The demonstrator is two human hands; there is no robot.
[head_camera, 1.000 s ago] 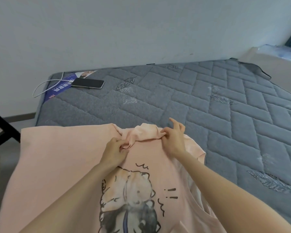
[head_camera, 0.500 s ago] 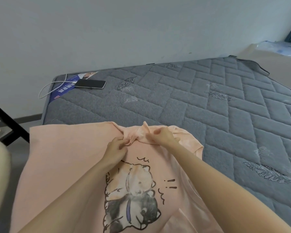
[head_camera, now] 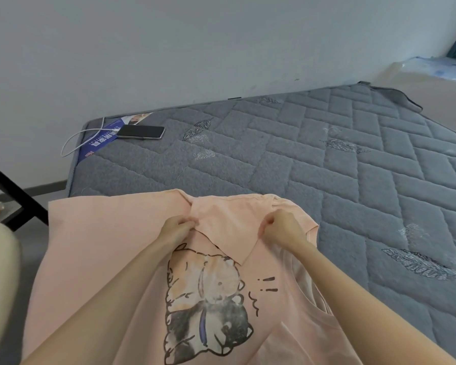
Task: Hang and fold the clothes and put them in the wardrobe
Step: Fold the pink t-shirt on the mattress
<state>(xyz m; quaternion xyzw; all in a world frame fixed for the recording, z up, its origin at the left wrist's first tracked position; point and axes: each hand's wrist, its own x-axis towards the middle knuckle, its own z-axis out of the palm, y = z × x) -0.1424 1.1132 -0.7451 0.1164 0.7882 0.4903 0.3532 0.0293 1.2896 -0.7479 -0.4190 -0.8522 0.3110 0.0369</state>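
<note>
I see my left hand (head_camera: 178, 227) and right hand (head_camera: 282, 226) both pinching the peach T-shirt's (head_camera: 95, 246) folded flap on the mattress (head_camera: 327, 167), fingers curled.

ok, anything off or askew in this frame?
The mattress has a fabric flap curled up at its far right corner. The pink T-shirt overhangs its left edge while the left hand and right hand pinch the folded-in sleeve.

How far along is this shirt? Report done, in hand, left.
Done: pink T-shirt laid print-up on the mattress. In hand: left hand and right hand pinch a flap folded over the print. Left: remaining folds; wardrobe not in view.
</note>
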